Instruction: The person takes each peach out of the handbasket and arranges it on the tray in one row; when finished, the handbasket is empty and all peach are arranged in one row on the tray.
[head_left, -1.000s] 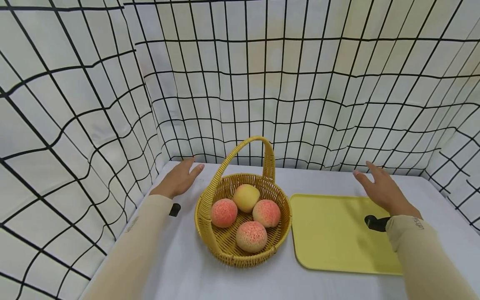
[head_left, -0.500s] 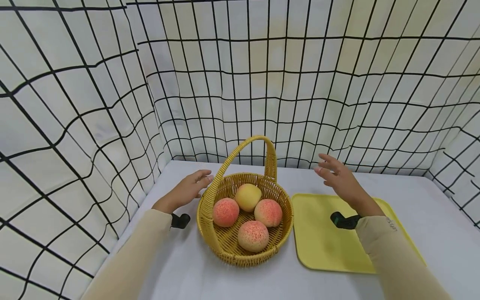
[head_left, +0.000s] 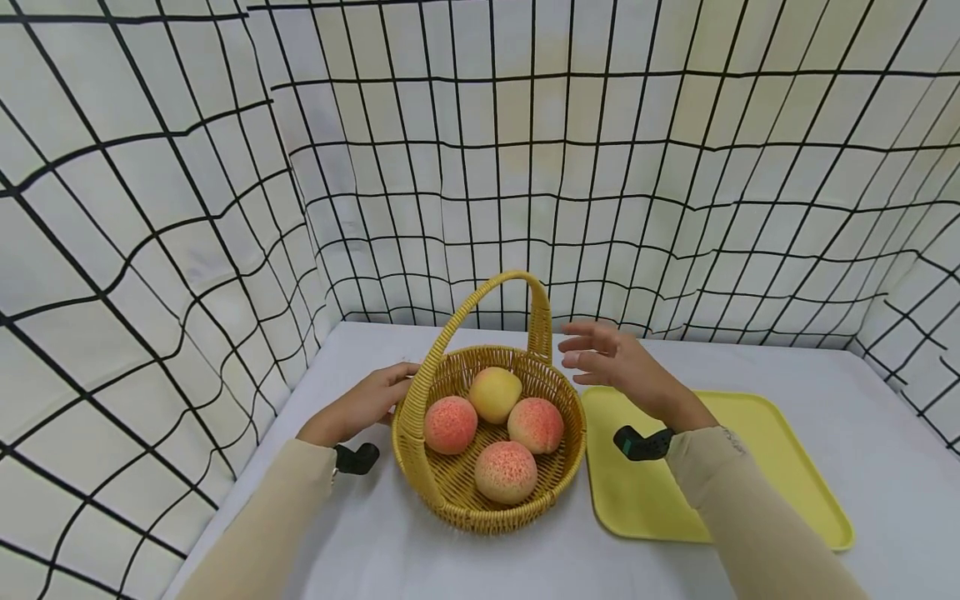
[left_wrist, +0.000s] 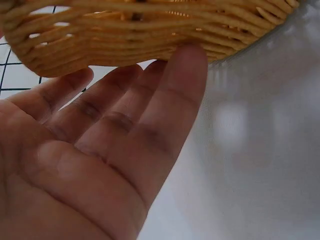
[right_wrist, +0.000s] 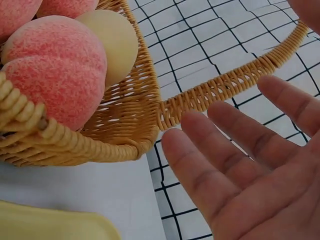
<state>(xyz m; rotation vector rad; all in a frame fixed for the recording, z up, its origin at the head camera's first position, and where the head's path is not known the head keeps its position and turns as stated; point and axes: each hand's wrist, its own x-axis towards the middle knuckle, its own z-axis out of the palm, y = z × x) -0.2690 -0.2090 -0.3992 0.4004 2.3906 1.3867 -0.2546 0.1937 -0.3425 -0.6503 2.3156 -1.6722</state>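
Note:
A yellow wicker basket (head_left: 491, 522) with an arched handle (head_left: 539, 321) holds a yellow fruit (head_left: 495, 395) and three pink, peach-like fruits (head_left: 505, 472). At the basket's left side is my left hand (head_left: 362, 410); in the left wrist view its relaxed fingers (left_wrist: 185, 75) reach the underside of the woven wall (left_wrist: 125, 40). My right hand (head_left: 626, 367) is just right of the basket, beside the handle's base, holding nothing. The right wrist view shows its fingers (right_wrist: 240, 130) spread and fairly straight near the handle (right_wrist: 220, 90); whether they touch it, I cannot tell.
A yellow tray (head_left: 750, 467) lies right of the basket on the white table (head_left: 345, 533), partly under my right forearm. Black netting (head_left: 600, 200) over white cloth stands behind the table and along both sides.
My right hand has moved left from over the tray to beside the basket. My left hand has come down and right to the basket's side. The basket has stayed in place.

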